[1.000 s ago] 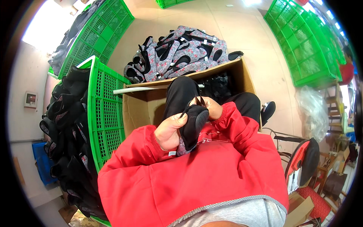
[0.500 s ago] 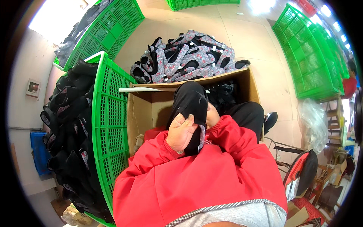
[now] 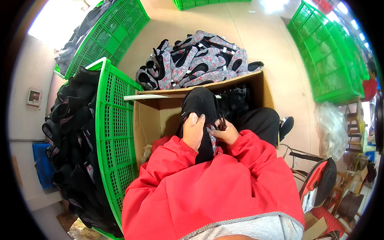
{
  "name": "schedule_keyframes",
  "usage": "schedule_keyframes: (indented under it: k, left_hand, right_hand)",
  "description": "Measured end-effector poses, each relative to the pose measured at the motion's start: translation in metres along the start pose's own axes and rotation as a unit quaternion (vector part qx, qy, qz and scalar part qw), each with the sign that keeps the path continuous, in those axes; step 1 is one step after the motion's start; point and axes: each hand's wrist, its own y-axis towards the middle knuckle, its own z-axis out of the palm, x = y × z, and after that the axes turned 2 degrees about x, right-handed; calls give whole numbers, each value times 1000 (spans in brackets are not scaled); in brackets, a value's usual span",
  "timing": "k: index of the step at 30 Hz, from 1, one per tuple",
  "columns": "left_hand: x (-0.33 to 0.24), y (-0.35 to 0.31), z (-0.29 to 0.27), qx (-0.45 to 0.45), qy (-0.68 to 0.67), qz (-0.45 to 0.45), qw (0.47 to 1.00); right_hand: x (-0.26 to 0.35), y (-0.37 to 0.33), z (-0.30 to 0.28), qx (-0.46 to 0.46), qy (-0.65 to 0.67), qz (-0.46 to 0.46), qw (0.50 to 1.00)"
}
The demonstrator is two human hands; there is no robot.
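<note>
My left hand (image 3: pixel 193 132) is closed on a black cloth shoe upper with a grey floral lining (image 3: pixel 211 132), thumb on top, against my raised black-trousered knee (image 3: pixel 200 100). My right hand (image 3: pixel 229 134) is beside the lining's other edge. From its curled fingers stands a small dark reddish-brown tool (image 3: pixel 221 122) with two prongs, which looks like thread snips. Part of the upper is hidden by my hands, and its black cloth merges with the trousers.
An open cardboard box (image 3: pixel 160 116) stands before me, a white rod (image 3: pixel 152 97) across it. Beyond lies a heap of floral shoe pieces (image 3: pixel 204 62). A green crate (image 3: pixel 116 132) holding black pieces (image 3: pixel 76 148) is at left; green crates (image 3: pixel 328 56) stand far right.
My right hand has come out from behind the knee, and the dark pronged tool now shows in it. My left hand has moved slightly up, and more of the floral lining shows.
</note>
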Motion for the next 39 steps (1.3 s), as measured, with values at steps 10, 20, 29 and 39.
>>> schedule_keyframes:
  k: [10, 20, 29, 39]
  left_hand:
    - [-58, -36, -9, 2, 100, 93, 991]
    - [-109, 39, -13, 208, 614, 346, 678]
    - [-94, 43, -8, 233, 629, 364, 646]
    - [-93, 63, -13, 241, 464, 259, 812]
  right_hand:
    - [-11, -13, 23, -165, -300, -215, 914]
    - [-3, -15, 25, -145, -304, -188, 923]
    - [13, -15, 8, -62, -404, -138, 902]
    - [48, -2, 4, -19, -237, -126, 963]
